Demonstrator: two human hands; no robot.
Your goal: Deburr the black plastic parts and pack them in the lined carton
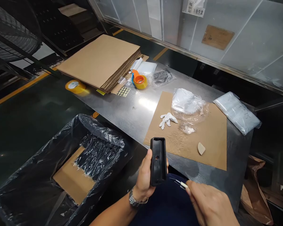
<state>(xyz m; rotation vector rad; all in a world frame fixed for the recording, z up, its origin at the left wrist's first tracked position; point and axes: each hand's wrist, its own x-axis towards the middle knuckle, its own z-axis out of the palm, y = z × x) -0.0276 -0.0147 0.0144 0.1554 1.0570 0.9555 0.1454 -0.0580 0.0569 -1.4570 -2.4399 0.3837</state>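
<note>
The bench stretches beyond my hands. My left hand grips the black casing, whose long axis points straight away from me. Just to its right, my right hand pinches a thin blade, tip aimed at the casing's lower edge.

The light comes from above and is quite dim. The metal table shows a soft white glare, and the black plastic liner glints. The floor stays dark. Edges bend slightly; the near hands look a little blurred.
</note>
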